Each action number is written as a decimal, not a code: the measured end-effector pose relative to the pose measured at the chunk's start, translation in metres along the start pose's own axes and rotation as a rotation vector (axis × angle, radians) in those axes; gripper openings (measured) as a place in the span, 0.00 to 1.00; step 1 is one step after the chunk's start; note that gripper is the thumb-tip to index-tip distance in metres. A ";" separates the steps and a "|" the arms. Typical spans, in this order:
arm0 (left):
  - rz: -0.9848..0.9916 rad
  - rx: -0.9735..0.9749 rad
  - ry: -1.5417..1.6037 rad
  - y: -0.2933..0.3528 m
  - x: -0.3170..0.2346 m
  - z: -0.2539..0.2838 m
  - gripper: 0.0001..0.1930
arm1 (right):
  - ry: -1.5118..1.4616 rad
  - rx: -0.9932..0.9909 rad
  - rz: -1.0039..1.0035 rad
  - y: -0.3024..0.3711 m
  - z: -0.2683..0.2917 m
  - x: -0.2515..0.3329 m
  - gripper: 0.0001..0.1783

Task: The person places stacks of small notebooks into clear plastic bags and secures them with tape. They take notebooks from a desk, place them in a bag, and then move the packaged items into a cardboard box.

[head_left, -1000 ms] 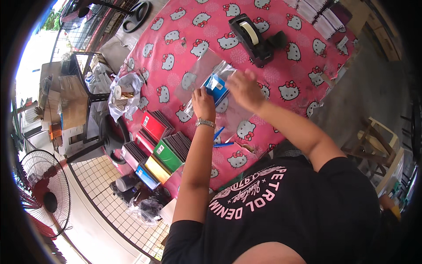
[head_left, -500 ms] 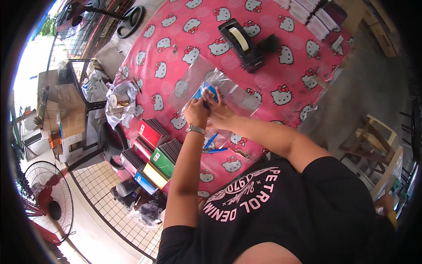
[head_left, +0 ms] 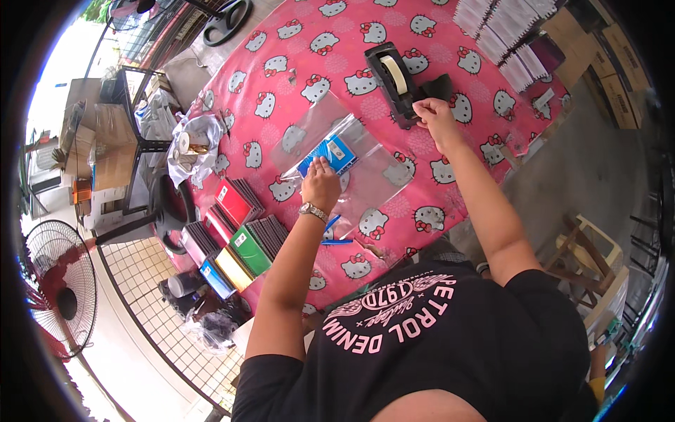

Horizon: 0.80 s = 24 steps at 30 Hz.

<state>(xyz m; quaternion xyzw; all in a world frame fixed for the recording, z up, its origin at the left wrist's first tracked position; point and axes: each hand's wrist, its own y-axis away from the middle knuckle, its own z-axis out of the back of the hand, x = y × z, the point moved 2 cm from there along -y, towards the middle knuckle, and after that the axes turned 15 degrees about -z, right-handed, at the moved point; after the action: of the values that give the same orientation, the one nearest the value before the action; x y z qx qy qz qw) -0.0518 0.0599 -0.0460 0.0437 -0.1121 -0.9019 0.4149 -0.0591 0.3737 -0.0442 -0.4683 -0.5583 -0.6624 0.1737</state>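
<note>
The blue booklet [head_left: 342, 150] lies amid clear plastic [head_left: 380, 176] on the pink desk [head_left: 235, 84]. The left hand [head_left: 320, 184] rests on it, fingers extended, grasping nothing, seemingly to steady it. The right hand [head_left: 440, 123] is beside the black tape dispenser [head_left: 403, 111], apparently placed for easy reach; whether its bent fingers grasp tape, I cannot tell.

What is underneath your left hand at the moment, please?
A blue notebook lies partly under the left hand, with clear plastic around it; the covered part cannot be seen.
</note>
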 end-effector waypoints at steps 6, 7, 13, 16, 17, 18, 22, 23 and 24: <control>-0.019 0.063 0.071 0.013 0.007 0.002 0.36 | -0.519 0.184 -0.260 0.033 -0.002 -0.041 0.04; -0.008 0.055 0.065 0.014 0.009 -0.008 0.37 | -0.579 0.298 -0.376 0.031 0.006 -0.059 0.03; -0.006 -0.088 0.134 0.019 0.007 -0.021 0.33 | -0.264 0.947 -0.621 0.028 -0.106 -0.046 0.04; -0.049 -0.158 0.163 0.016 0.004 -0.023 0.31 | 0.601 0.885 -0.034 0.017 -0.170 -0.002 0.10; -0.046 -0.188 0.196 0.016 0.003 -0.023 0.30 | 0.890 0.813 0.219 0.007 -0.183 0.000 0.13; -0.046 -0.230 0.194 0.018 0.002 -0.025 0.29 | 1.091 0.818 0.267 0.001 -0.194 -0.003 0.13; -0.060 -0.386 0.230 0.020 0.002 -0.029 0.27 | 1.542 0.789 0.380 -0.010 -0.208 -0.010 0.16; -0.056 -0.405 0.236 0.025 0.005 -0.033 0.27 | 1.578 0.787 0.402 -0.003 -0.213 -0.010 0.17; -0.053 -0.425 0.242 0.030 0.007 -0.037 0.28 | 1.613 0.783 0.424 0.004 -0.218 -0.009 0.18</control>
<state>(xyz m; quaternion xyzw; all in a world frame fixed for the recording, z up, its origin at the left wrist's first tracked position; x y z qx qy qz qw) -0.0282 0.0293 -0.0748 0.0661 0.1318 -0.9039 0.4016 -0.1445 0.1733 -0.0358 0.1350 -0.3550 -0.5065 0.7741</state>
